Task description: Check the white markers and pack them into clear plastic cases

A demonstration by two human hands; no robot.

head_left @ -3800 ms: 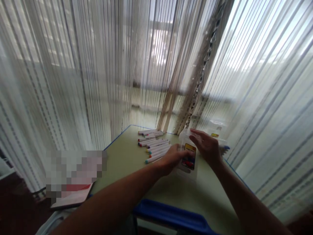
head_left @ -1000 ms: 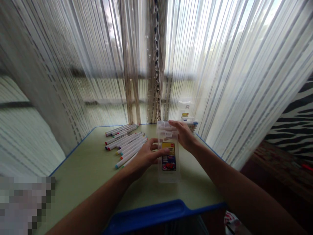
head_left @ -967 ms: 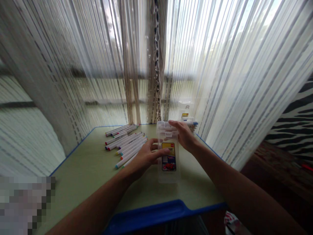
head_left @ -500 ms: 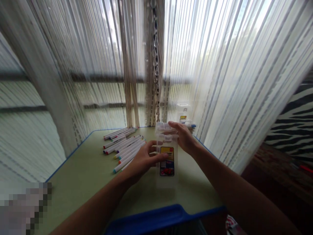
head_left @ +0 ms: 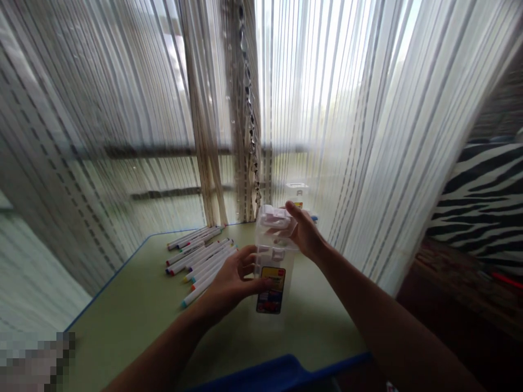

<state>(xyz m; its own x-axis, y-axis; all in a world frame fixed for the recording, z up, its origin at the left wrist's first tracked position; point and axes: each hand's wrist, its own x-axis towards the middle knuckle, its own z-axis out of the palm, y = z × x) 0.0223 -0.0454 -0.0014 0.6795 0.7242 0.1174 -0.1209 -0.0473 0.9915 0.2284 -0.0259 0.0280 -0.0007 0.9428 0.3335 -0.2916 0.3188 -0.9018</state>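
Observation:
A clear plastic marker case with a yellow, blue and red label stands upright on the table in front of me. My left hand grips its body from the left, the thumb lying across the label. My right hand holds the clear lid, which is tilted up above the case's mouth. Left of the case, several white markers with coloured ends lie side by side in loose rows.
Behind my right hand stands a second clear case with a yellow label, partly hidden. The pale green table has a blue edge. String curtains hang behind it. A zebra-striped surface is at the right.
The lid has swung further up from the case, raised by my right hand. My left hand still holds the body. The whole view has shifted slightly.

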